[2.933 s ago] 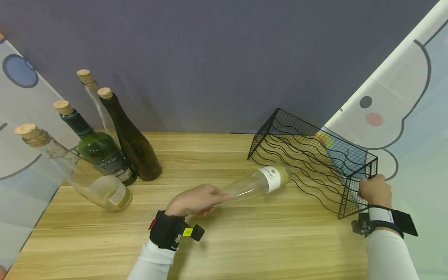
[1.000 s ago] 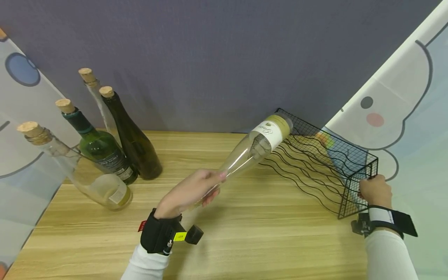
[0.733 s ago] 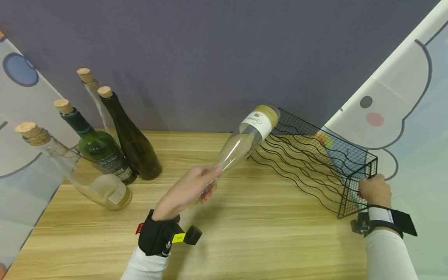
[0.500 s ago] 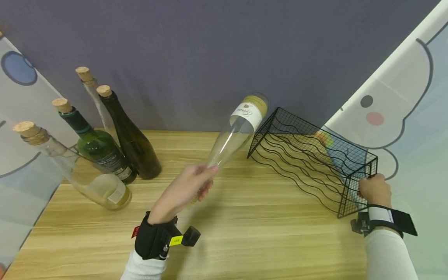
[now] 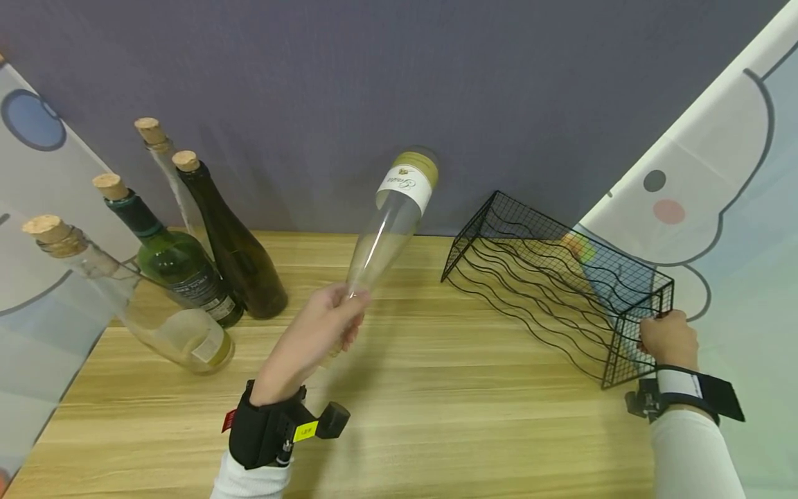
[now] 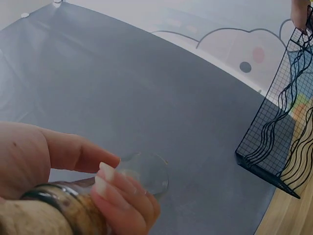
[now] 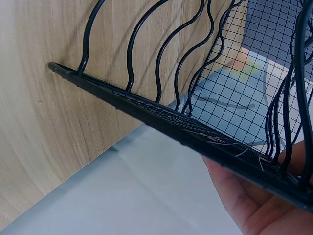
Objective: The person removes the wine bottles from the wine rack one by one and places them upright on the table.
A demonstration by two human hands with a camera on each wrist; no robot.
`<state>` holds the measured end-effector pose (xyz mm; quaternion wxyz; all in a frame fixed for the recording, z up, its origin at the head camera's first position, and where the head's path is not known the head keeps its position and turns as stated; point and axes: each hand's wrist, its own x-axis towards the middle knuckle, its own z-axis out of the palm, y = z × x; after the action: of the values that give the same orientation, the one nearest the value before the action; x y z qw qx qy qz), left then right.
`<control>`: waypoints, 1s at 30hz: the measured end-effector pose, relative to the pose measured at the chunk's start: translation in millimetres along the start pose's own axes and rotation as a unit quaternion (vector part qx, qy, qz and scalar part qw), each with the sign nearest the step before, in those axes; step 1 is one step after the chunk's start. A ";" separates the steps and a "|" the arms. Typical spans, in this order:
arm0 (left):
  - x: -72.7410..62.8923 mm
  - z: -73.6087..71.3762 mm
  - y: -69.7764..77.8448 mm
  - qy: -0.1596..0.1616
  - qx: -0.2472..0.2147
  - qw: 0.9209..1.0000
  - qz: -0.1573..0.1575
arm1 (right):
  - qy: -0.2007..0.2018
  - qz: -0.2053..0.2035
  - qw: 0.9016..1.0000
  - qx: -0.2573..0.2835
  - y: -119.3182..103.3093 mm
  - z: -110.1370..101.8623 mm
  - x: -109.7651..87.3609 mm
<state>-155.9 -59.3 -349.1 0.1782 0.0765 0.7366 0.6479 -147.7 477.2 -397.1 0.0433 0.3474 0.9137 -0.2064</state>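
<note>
My left hand (image 5: 318, 331) grips a clear glass wine bottle (image 5: 385, 222) by its neck. The bottle is held above the table, its labelled base pointing up and away from me. In the left wrist view the cork (image 6: 32, 218) at its mouth sits close to the camera, with thumb and fingers curled round the neck. A black wire wine rack (image 5: 548, 291) stands at the right of the table, with wavy bars and mesh sides. My right hand (image 5: 670, 339) holds its right end; in the right wrist view the fingers (image 7: 239, 196) are partly hidden behind the frame.
At the left stand several corked bottles: a clear one (image 5: 168, 315) in front, a green one (image 5: 181, 260), a dark one (image 5: 240, 256) and another clear one (image 5: 181, 184) behind. A grey panel (image 5: 374, 83) closes off the back of the wooden table (image 5: 467, 430).
My left hand has lifted the bottle off the table near the rack, then drawn it leftward while its base tilts upward. The right hand and the rack have stayed in place.
</note>
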 end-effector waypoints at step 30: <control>6.9 -18.2 -14.4 -0.007 0.032 0.999 -0.042 | 0.004 0.003 1.000 0.002 -1.9 -0.1 -2.4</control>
<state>-167.2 -76.0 -362.6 0.2078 0.0561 0.7584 0.6152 -147.1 474.6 -395.8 0.0393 0.3515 0.9123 -0.2062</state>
